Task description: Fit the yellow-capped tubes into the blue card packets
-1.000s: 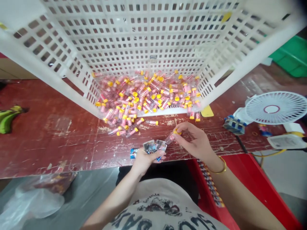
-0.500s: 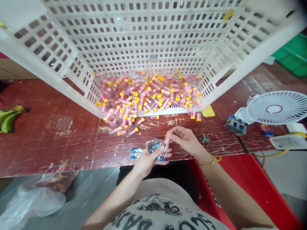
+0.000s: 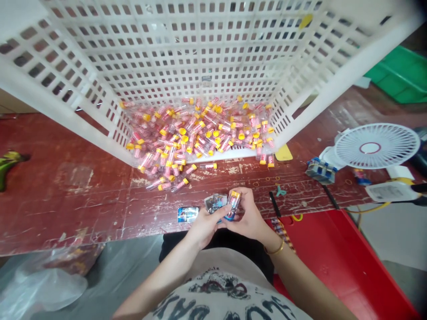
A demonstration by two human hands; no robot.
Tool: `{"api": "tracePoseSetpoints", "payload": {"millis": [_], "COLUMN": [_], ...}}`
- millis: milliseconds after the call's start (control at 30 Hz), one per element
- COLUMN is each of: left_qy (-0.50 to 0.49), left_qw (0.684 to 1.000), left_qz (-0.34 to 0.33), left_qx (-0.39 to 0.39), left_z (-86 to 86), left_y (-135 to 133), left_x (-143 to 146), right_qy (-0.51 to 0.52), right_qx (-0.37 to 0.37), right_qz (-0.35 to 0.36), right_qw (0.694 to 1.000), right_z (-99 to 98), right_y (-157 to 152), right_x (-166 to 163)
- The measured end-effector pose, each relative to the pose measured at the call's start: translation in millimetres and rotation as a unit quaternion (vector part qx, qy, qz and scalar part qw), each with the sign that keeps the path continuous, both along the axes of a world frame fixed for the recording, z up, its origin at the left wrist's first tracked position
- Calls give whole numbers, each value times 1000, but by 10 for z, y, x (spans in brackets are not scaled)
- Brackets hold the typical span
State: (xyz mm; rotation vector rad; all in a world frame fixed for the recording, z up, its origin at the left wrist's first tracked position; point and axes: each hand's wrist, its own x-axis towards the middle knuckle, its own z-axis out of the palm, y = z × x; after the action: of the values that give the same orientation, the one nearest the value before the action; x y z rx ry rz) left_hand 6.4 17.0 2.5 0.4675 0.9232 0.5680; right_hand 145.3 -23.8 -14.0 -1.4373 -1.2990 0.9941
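Low at the table's front edge, my left hand [image 3: 203,229] grips a small fan of blue-and-clear packets [image 3: 214,202], its thumb pressed on top. My right hand [image 3: 251,218] curls around the right side of the bundle and holds a small clear tube with a yellow cap [image 3: 235,195] against a blue packet. The two hands touch or nearly touch; the fingers under the packets are hidden. A single blue packet [image 3: 187,214] lies on the table just left of my left hand. Loose yellow-capped tubes [image 3: 182,184] with pink-and-white wrapping lie beyond the hands.
A white plastic basket [image 3: 230,156] lies on its side, many tubes spilling from it. On the right are a white fan [image 3: 376,146], a bundle of blue packets [image 3: 320,171], a teal clip [image 3: 280,191] and rubber bands. Bananas [image 3: 8,166] lie far left; a green crate [image 3: 400,73] stands back right.
My right hand has moved down and closer to my left, now wrapped round the packet's side. The tube it pinched upright now lies against a blue packet. The view has shifted slightly right.
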Motion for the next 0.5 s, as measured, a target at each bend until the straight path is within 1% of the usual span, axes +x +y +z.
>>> {"api": "tracePoseSetpoints", "payload": {"millis": [100, 233, 333, 400, 500], "left_qy": [-2, -8, -9, -7, 9], "left_qw": [1000, 1000, 1000, 999, 1000], "left_qz": [4, 24, 28, 32, 18], "left_qx": [-4, -13, -11, 0, 23], "left_z": [2, 56, 91, 88, 60], "left_y": [-17, -29, -42, -51, -55], "left_x": [12, 59, 78, 77, 65], "right_qy": [-4, -33, -29, -7, 79], "right_qx": [21, 43, 46, 41, 17], "right_qz": [1, 0, -2, 8, 17], "right_qw": [1000, 999, 999, 999, 997], "right_z": [-17, -25, 11, 73, 169], "right_y": [-16, -42, -55, -45, -13], "right_x": [0, 13, 31, 37, 64]}}
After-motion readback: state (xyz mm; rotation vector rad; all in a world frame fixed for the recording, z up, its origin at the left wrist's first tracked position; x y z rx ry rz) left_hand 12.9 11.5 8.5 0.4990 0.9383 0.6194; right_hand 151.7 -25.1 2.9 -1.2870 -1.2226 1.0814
